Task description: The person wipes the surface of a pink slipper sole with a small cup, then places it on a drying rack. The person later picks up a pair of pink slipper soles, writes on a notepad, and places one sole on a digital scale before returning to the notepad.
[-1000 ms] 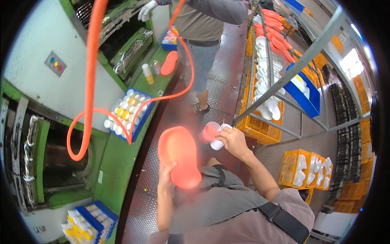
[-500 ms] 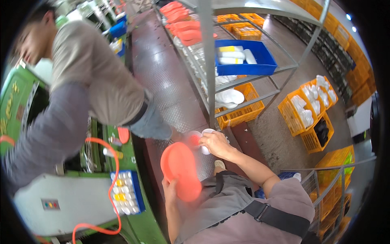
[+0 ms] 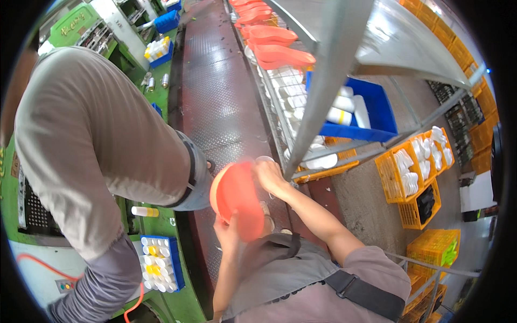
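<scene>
Left hand (image 3: 228, 231): grip grasping a coral sole (image 3: 236, 188) at its lower left; sole tilted, above the metal walkway (image 3: 221, 107). Right hand (image 3: 269, 176), just beside the sole: grip grasping a cup (image 3: 264, 159), pale rim visible, rest hidden. To the left, co-worker (image 3: 140, 156) by green tabletop (image 3: 188, 296) bearing blue tray (image 3: 175, 258) of bottles (image 3: 153, 262). To the right, rack (image 3: 328, 75) with blue bin (image 3: 383, 110); farther, orange crates (image 3: 390, 175).

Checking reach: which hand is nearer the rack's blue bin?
Right. In view, the right hand is below and left of the blue bin; the left hand, farther that way.
</scene>
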Demonstrator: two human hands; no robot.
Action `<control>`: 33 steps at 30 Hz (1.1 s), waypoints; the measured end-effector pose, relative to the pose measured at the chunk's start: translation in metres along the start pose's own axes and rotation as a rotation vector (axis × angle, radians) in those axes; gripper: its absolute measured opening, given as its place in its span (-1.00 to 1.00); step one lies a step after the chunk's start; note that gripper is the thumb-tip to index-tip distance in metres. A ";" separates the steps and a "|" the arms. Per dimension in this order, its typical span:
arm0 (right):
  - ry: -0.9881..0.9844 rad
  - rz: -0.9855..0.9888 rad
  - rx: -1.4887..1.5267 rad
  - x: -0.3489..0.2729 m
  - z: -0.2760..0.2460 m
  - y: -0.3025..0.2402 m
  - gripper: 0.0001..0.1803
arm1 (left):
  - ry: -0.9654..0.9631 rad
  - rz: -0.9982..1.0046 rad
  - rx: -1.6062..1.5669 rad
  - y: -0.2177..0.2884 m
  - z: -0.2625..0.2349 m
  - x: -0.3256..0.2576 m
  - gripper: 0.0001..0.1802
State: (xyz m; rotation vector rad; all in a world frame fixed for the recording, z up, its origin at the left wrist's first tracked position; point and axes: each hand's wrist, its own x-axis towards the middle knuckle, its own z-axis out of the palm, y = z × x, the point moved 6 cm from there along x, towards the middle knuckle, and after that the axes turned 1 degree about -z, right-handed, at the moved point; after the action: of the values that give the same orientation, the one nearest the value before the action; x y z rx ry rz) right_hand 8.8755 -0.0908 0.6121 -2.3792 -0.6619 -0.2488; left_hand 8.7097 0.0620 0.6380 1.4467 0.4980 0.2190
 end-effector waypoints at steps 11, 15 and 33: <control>0.067 0.026 -0.228 0.271 0.142 0.075 -0.83 | 0.009 0.083 0.224 0.086 0.037 0.150 -0.61; -0.073 -0.010 -0.250 0.364 0.187 0.118 -0.89 | 0.003 0.097 0.281 0.102 0.047 0.221 -0.61; -0.429 -0.247 -0.013 0.787 0.347 0.207 -0.85 | 0.504 -0.163 -0.112 0.108 0.039 0.686 -0.61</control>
State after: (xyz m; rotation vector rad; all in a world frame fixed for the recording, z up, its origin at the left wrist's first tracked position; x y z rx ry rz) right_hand 9.6581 0.3040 0.4967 -2.3791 -1.1577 0.1626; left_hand 9.3468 0.3397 0.6130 1.2297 0.9931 0.4786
